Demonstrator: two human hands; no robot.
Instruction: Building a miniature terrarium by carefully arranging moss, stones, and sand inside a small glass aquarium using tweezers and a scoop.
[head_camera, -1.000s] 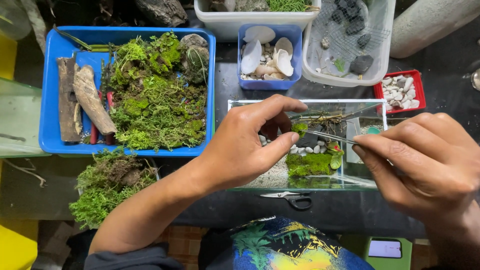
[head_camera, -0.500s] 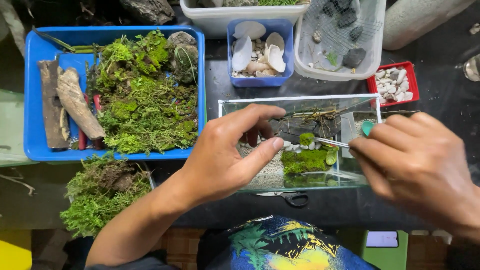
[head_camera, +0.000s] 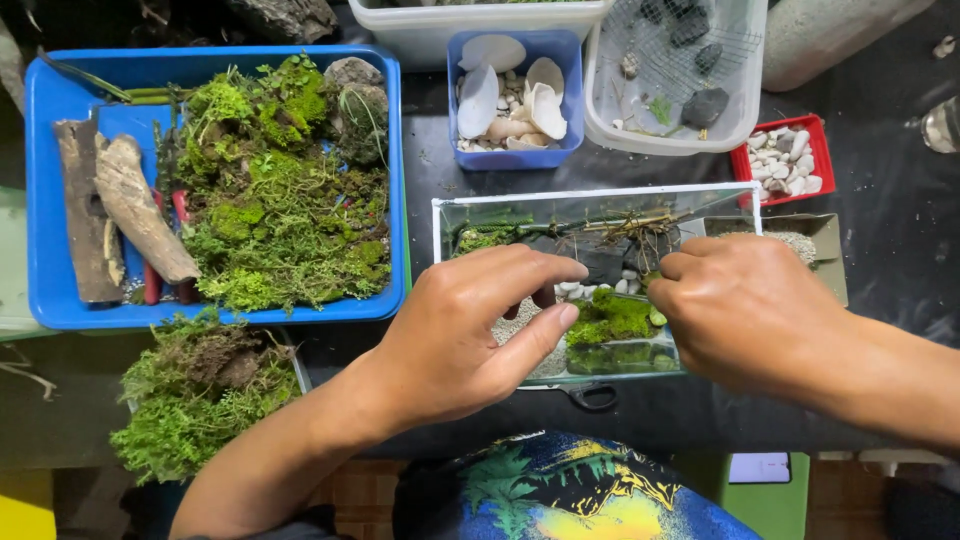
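Observation:
A small glass tank (head_camera: 440, 215) stands on the dark table in front of me. Inside it are sand, white pebbles (head_camera: 575, 288), a green moss patch (head_camera: 610, 315) and a dark piece of wood with roots (head_camera: 630, 232). My left hand (head_camera: 460, 330) hovers over the tank's left half with thumb and forefinger spread and nothing in it. My right hand (head_camera: 745, 310) reaches in from the right, its fingers pinched just above the moss. The metal tweezers it held a moment ago are hidden under it.
To the left, a blue tray (head_camera: 50, 85) holds moss (head_camera: 280, 210) and wood pieces (head_camera: 130, 210). Behind the tank are a blue box of shells (head_camera: 515, 95), a clear tub of dark stones (head_camera: 680, 80) and a red tray of pebbles (head_camera: 785, 160). Scissors (head_camera: 590, 397) lie at the tank's front, loose moss (head_camera: 200, 390) at lower left.
My right hand has moved left, over and down into the tank, and now covers the tweezers. My left hand has lowered slightly and stays spread.

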